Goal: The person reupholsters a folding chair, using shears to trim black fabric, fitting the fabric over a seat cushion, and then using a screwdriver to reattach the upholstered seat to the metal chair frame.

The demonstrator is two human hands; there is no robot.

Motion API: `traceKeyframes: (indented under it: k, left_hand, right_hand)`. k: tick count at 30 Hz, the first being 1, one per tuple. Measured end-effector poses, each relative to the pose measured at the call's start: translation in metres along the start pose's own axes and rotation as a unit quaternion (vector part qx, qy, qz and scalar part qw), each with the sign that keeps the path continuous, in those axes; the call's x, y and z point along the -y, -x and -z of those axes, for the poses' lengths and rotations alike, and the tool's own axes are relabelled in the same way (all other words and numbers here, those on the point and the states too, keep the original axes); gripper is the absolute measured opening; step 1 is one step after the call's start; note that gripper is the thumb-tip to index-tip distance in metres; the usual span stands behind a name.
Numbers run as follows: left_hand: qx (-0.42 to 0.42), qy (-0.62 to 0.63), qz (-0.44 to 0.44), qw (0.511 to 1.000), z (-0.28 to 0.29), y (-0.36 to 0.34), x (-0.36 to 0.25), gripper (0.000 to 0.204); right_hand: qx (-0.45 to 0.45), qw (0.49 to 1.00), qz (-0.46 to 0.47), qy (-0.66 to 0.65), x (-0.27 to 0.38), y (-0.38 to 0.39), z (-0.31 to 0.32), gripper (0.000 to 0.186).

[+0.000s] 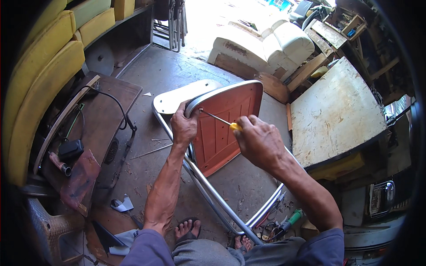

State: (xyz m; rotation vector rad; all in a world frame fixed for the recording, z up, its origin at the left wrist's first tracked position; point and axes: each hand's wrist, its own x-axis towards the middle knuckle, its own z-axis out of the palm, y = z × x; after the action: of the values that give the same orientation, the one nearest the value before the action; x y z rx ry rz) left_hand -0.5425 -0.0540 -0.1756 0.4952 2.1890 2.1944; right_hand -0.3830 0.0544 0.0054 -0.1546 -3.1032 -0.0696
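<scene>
A metal-framed chair [198,173] stands tilted in front of me, its chrome tubes running down toward my feet. Its seat [224,128] is tipped up, showing a reddish-brown underside with a pale rim. The white backrest [184,96] lies beyond it. My left hand [184,126] grips the seat's near left corner, fingers partly hidden behind the rim. In my right hand [262,141] is a screwdriver [220,119] with a yellow handle. Its shaft reaches left, and the tip meets a screw spot [201,109] near that corner, close to my left hand.
Yellow cushions [46,75] are stacked at left above a brown board [111,99] holding a black box [71,149]. A worn whitish panel [337,115] stands at right. A white sofa [262,48] sits at the back. A green-handled tool [290,220] and scraps lie near my feet.
</scene>
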Motion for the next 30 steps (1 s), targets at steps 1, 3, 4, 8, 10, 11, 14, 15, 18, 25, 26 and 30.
traceKeyframes:
  k: [1, 3, 4, 8, 10, 11, 14, 15, 18, 25, 26, 30]
  left_hand:
    - [0.000, 0.003, 0.001, 1.000, 0.000, 0.000, -0.001, 0.035]
    - [0.004, 0.000, 0.008, 1.000, -0.003, 0.001, -0.004, 0.036]
    - [0.003, -0.002, 0.010, 1.000, -0.002, 0.000, -0.005, 0.036]
    - [0.004, -0.007, 0.003, 1.000, 0.001, -0.002, -0.004, 0.037]
    - [0.005, -0.015, 0.004, 1.000, 0.001, -0.001, -0.005, 0.037]
    - [0.008, -0.007, 0.002, 1.000, 0.000, 0.000, -0.005, 0.037]
    - [0.011, 0.008, -0.001, 1.000, -0.003, 0.000, -0.008, 0.037]
    - [0.012, 0.009, 0.000, 1.000, -0.004, -0.001, -0.008, 0.036]
    - [0.009, 0.003, 0.002, 1.000, 0.004, 0.000, -0.008, 0.036]
    - [0.009, 0.013, 0.001, 1.000, -0.003, 0.000, -0.005, 0.036]
    - [0.009, 0.009, 0.002, 1.000, -0.001, 0.000, -0.003, 0.036]
    - [0.011, 0.014, 0.000, 1.000, 0.003, -0.001, 0.000, 0.036]
  right_hand:
    - [-0.015, 1.000, 0.004, 0.005, 0.002, 0.002, -0.002, 0.020]
    - [-0.024, 0.999, 0.016, 0.016, 0.002, 0.004, -0.003, 0.022]
    - [-0.019, 0.999, 0.026, 0.022, 0.000, 0.002, -0.002, 0.022]
    - [0.041, 0.995, -0.027, -0.091, -0.007, -0.012, 0.002, 0.021]
    - [-0.015, 0.996, -0.005, -0.084, -0.007, -0.008, 0.000, 0.022]
    - [-0.038, 0.997, 0.010, -0.065, -0.008, -0.004, -0.003, 0.023]
    - [-0.008, 0.999, 0.001, -0.051, -0.006, 0.000, -0.003, 0.026]
    - [0.018, 0.998, -0.012, -0.054, -0.004, 0.001, -0.002, 0.028]
    - [0.112, 0.960, -0.166, -0.195, -0.003, -0.019, 0.013, 0.027]
    - [-0.020, 1.000, 0.019, -0.013, 0.005, 0.004, -0.001, 0.016]
    - [-0.002, 1.000, 0.018, 0.005, 0.009, 0.004, 0.001, 0.016]
    - [0.044, 0.978, -0.099, -0.177, -0.005, -0.008, 0.009, 0.026]
